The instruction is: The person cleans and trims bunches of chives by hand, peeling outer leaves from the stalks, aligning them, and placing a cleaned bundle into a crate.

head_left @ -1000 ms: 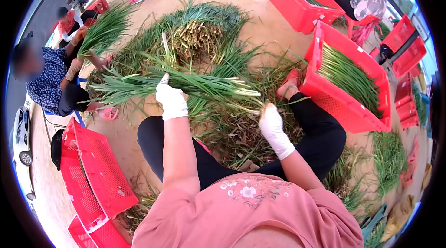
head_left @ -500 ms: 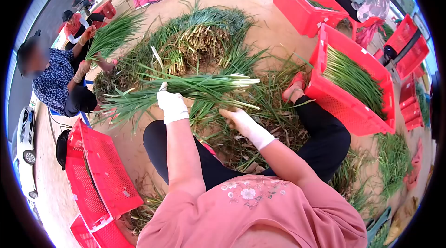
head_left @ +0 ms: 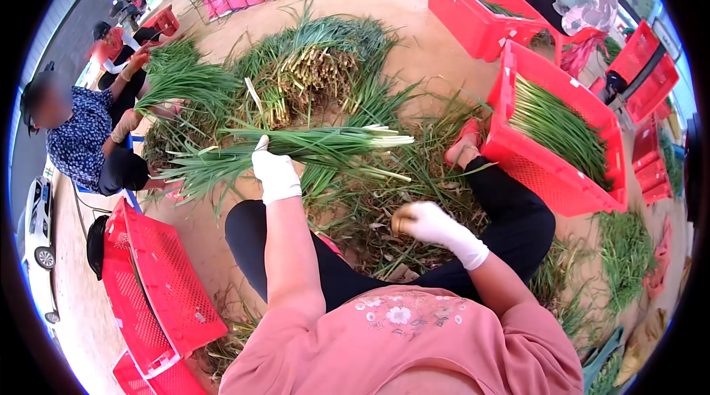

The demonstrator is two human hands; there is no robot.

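My white-gloved left hand (head_left: pixel 275 173) holds a long bunch of green leaves with white ends (head_left: pixel 325 141)

My left fingers are closed tight around the bunch. It lies sideways in the air in front of me, white ends to the right. My white-gloved right hand (head_left: pixel 430 223), with brown fingertips, is near my bent knee, apart from the bunch. Its fingers curl in, and I cannot tell if they hold anything. Under it is a messy pile of loose green and brown leaves (head_left: pixel 373 240). Past my bunch sits a big round heap of green plants (head_left: pixel 346 31). On my right, a red plastic box (head_left: pixel 543 182) has neat green stalks (head_left: pixel 566 132) in it.
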